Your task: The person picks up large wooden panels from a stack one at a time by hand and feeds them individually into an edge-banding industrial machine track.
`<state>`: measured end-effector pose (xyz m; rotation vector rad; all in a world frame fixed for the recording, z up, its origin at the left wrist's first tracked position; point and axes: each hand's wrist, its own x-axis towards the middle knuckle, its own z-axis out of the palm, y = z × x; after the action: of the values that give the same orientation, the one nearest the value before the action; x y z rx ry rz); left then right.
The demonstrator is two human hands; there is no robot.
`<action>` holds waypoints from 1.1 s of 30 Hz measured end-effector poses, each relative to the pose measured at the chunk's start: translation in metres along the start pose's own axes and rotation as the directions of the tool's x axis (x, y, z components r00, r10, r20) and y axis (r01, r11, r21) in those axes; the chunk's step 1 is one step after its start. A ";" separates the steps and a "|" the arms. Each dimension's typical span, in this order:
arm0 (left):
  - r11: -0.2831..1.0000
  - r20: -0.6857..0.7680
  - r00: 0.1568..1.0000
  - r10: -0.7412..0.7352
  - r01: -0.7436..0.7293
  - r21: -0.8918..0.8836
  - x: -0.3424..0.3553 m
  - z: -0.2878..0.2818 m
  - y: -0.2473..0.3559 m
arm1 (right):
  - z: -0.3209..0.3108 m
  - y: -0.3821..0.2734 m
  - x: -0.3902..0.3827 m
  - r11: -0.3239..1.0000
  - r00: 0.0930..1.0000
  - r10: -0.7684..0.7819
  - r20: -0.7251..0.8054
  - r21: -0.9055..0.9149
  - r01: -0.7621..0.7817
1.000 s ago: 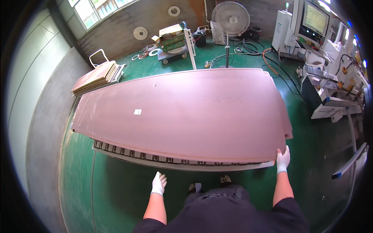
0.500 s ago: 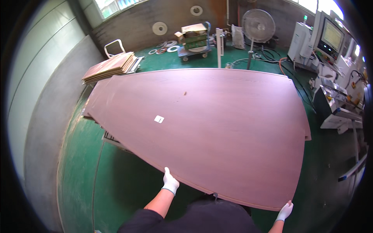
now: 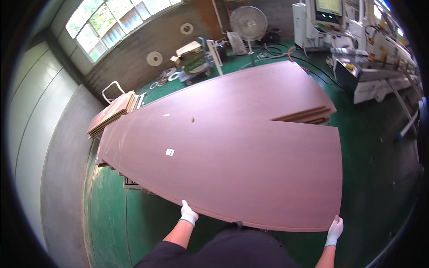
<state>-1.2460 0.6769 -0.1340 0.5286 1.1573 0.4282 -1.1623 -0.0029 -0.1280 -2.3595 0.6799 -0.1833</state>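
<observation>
A large pinkish-brown board (image 3: 250, 174) with a small white label (image 3: 170, 152) is pulled toward me, off a stack of similar boards (image 3: 286, 85) whose layered edges show at the right. My left hand (image 3: 188, 214) grips the board's near long edge, thumb on top, fingers hidden underneath. My right hand (image 3: 335, 230), also in a white glove, grips the near right corner. A frame or conveyor (image 3: 132, 184) shows below the left part of the boards.
Another board pile (image 3: 109, 116) stands on a trolley at the left by the wall. At the back are a loaded dolly (image 3: 190, 62), rings (image 3: 174, 76), a pedestal fan (image 3: 248, 22) and cables (image 3: 304, 60). A machine (image 3: 371, 71) with a screen stands at right, above green floor (image 3: 375, 169).
The top board has swung toward me at the right, exposing the stacked edges beneath. My left hand has gone from open to gripping its edge; my right hand has moved nearer my body with the corner.
</observation>
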 end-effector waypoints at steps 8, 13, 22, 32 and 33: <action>0.997 -0.037 0.997 -0.072 0.073 0.034 -0.069 -0.061 -0.044 | -0.069 0.107 -0.069 0.984 0.985 0.173 -0.019 -0.044 -0.173; 0.992 0.149 0.984 -0.101 0.112 -0.063 -0.090 -0.066 -0.056 | -0.077 0.148 -0.073 0.974 0.974 0.183 -0.132 -0.112 -0.198; 0.992 0.163 0.980 -0.115 0.121 -0.027 -0.124 -0.073 -0.064 | -0.061 0.023 -0.065 0.713 0.969 0.004 -0.247 -0.679 -0.176; 0.966 0.296 0.920 -0.256 0.234 0.109 -0.116 -0.141 -0.060 | 0.213 -0.317 0.031 0.547 0.588 -0.761 0.273 -0.216 0.809; 0.968 0.343 0.905 -0.251 0.236 0.085 -0.111 -0.150 -0.061 | 0.235 -0.340 0.035 0.625 0.588 -0.700 0.405 -0.049 0.779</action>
<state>-1.4223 0.5902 -0.1332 0.4660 0.8719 0.0855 -0.9180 0.3305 -0.0931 -2.6606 -0.5520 -0.0364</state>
